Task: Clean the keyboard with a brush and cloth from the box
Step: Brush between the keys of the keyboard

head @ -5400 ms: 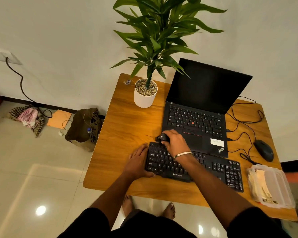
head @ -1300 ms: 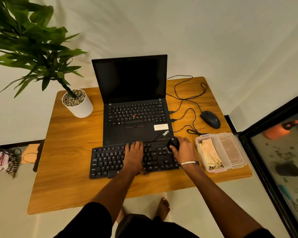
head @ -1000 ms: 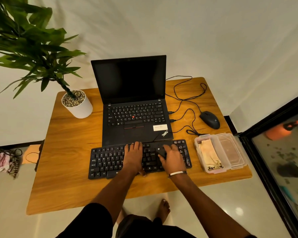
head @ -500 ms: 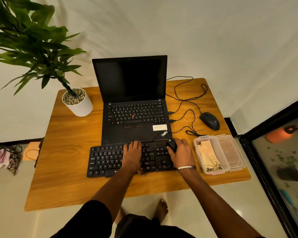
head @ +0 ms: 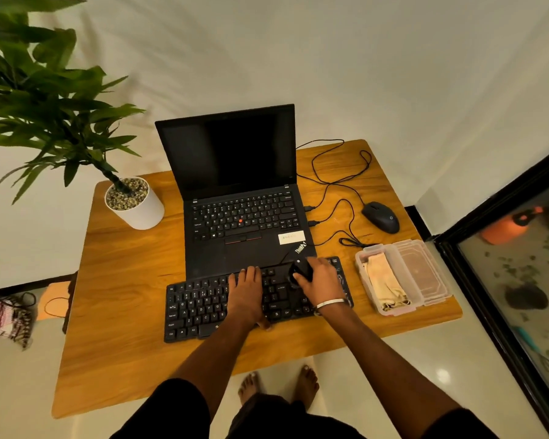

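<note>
A black external keyboard [head: 200, 308] lies on the wooden table [head: 124, 280] in front of the laptop. My left hand [head: 246, 296] rests flat on its middle keys with fingers straight. My right hand [head: 322, 285] grips a small round black brush [head: 299, 270] and holds it against the right part of the keyboard. At the right stands a clear plastic box [head: 403, 277], lid off, with a folded beige cloth [head: 384, 282] inside.
An open black laptop [head: 235, 198] sits behind the keyboard. A potted plant in a white pot [head: 135, 202] stands at the back left. A black mouse [head: 381, 217] with looping cables [head: 339, 185] lies at the back right. A dark glass panel [head: 517, 270] borders the right.
My right hand has swept the brush back and forth over the keyboard's right half and now sits slightly left of half a second ago. My left hand has stayed on the middle keys.
</note>
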